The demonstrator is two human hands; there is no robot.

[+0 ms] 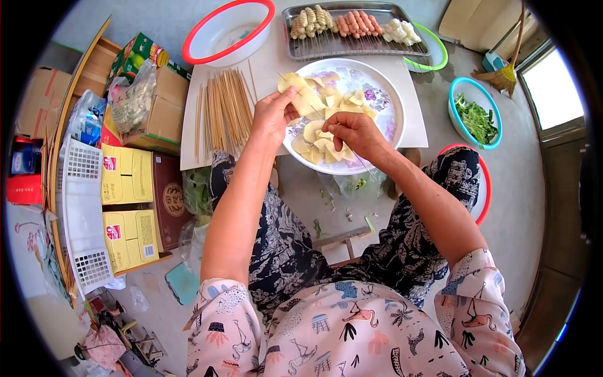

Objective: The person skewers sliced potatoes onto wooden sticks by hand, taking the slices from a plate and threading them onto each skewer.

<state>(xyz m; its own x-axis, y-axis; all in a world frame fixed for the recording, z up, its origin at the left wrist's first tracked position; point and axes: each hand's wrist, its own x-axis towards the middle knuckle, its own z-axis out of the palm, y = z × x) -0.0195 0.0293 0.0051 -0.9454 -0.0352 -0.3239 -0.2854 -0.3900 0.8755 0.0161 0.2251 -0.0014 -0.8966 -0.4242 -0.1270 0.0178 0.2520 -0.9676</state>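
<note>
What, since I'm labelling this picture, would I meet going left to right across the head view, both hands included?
Yellow boxes → bundle of wooden sticks → left hand → right hand → blue-rimmed basin with greens.

Pale table: red-rimmed basin, metal tray, wooden sticks, floral plate

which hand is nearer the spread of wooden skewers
Left. The left hand is just to the right of the wooden skewers; the right hand is farther right, over the round tray.
</note>
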